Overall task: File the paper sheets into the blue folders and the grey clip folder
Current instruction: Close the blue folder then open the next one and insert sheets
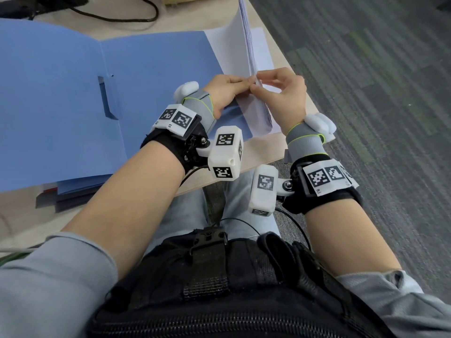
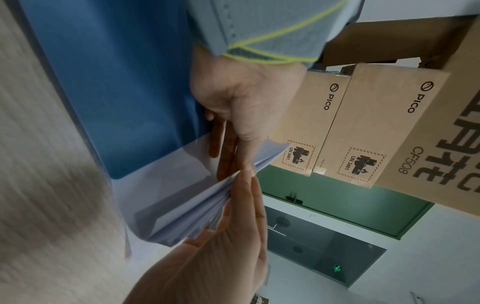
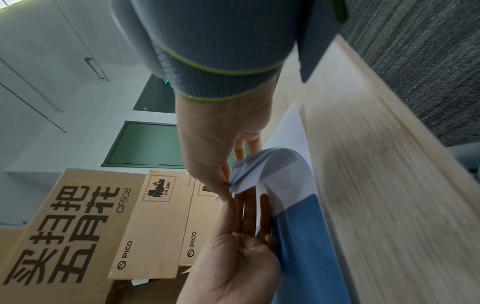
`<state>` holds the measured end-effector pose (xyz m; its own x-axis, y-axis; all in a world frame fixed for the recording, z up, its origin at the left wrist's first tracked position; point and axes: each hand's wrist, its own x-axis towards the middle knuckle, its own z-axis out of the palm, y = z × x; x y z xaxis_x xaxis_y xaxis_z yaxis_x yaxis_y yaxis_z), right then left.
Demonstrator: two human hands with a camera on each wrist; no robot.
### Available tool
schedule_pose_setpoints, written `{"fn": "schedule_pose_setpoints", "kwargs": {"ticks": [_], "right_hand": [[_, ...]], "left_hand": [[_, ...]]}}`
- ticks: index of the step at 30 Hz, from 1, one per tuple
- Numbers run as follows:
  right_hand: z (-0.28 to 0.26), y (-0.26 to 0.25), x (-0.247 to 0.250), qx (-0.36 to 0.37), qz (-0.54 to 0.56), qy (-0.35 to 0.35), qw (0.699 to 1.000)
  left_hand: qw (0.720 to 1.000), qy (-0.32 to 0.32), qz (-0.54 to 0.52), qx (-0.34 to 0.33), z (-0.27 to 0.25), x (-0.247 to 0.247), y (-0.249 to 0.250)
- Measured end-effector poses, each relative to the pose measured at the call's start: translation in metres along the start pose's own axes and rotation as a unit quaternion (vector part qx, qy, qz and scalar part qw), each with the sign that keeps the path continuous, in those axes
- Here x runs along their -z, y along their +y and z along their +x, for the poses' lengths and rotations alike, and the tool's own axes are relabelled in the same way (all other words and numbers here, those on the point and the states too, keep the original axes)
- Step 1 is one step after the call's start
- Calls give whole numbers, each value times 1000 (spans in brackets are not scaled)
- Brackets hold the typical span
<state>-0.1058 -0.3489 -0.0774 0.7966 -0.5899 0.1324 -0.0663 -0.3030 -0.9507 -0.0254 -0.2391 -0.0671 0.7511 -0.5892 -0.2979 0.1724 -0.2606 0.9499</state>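
A stack of white paper sheets (image 1: 240, 57) stands on its long edge near the desk's right side, partly over the open blue folder (image 1: 61, 93). My left hand (image 1: 227, 91) pinches the near top edge of the stack, thumb on one side and fingers on the other. My right hand (image 1: 283, 93) pinches the same edge from the right. In the left wrist view the left hand (image 2: 241, 102) grips the fanned sheets (image 2: 182, 201) beside the right hand (image 2: 221, 257). The right wrist view shows the right hand (image 3: 215, 144) pinching some bent sheets (image 3: 259, 170) opposite the left hand (image 3: 233, 257).
More blue folders and a dark grey one (image 1: 78, 191) lie under the open folder at the desk's front edge. A loose white sheet (image 1: 263, 52) lies flat by the desk's right edge, with carpet (image 1: 366, 93) beyond. A black cable (image 1: 117, 17) runs at the back. Cardboard boxes (image 2: 376, 127) stand behind.
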Motion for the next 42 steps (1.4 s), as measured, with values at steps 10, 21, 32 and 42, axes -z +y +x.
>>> {"fn": "schedule_pose_setpoints", "kwargs": {"ticks": [10,21,32,42], "right_hand": [[-1,0,4,-48,55,-15,997],[-2,4,10,-31,103,12,994],[-3,1,9,-25,93,13,995],[-5,-1,11,-33,92,17,995]], "left_hand": [[999,29,-39,18,2,-4,0],[999,33,-26,31,8,-11,-1],[999,21,-26,22,6,-10,-2],[999,27,-24,20,9,-9,-4]]}}
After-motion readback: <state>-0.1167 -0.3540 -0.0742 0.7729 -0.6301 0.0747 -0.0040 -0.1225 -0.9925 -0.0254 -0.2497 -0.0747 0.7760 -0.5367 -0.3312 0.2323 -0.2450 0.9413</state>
